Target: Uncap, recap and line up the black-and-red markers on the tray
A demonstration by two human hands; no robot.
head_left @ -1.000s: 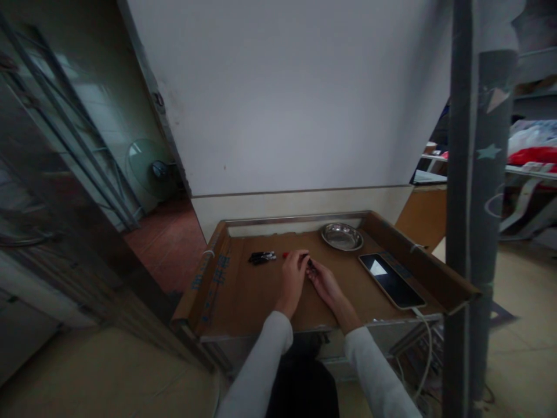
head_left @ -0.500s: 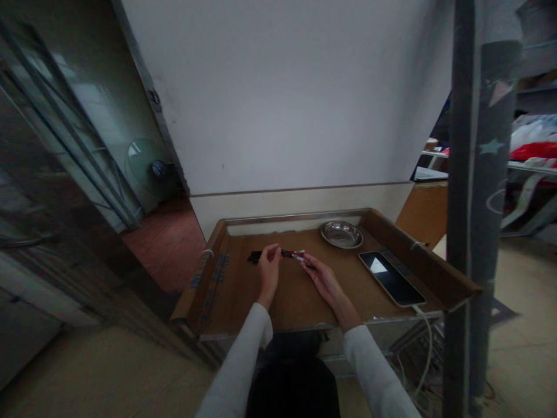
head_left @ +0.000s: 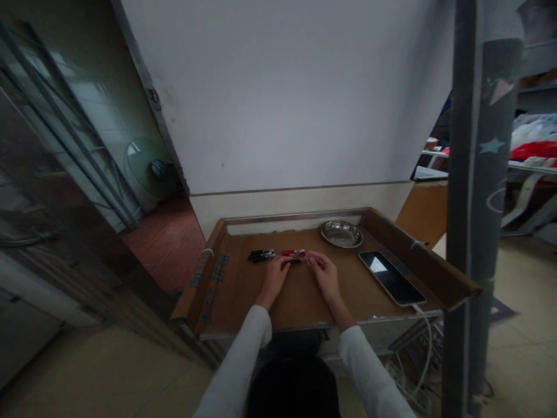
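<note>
A slim black pen (head_left: 296,261) lies level between my hands, low over the cardboard. The fingers of my left hand (head_left: 274,277) are closed on its left end. At its other end, my right hand (head_left: 325,276) pinches with thumb and fingers; its very tip is hidden. Just beyond the held pen lies a red pen or marker (head_left: 289,252) with a whitish part at its right end. Several black pens (head_left: 260,255) rest in a bunch beyond and left of my left hand.
Cardboard (head_left: 243,290) lines the raised-edge table. A round metal dish (head_left: 342,234) stands at the back right. Nearer on the right lies a phone (head_left: 391,278) with a white cable (head_left: 430,342) hanging over the front edge. A grey post (head_left: 474,232) rises at the right.
My left hand has come down and nearer to me, uncovering the black pens. The pen between my hands now lies flatter, and my right fingers have curled in more.
</note>
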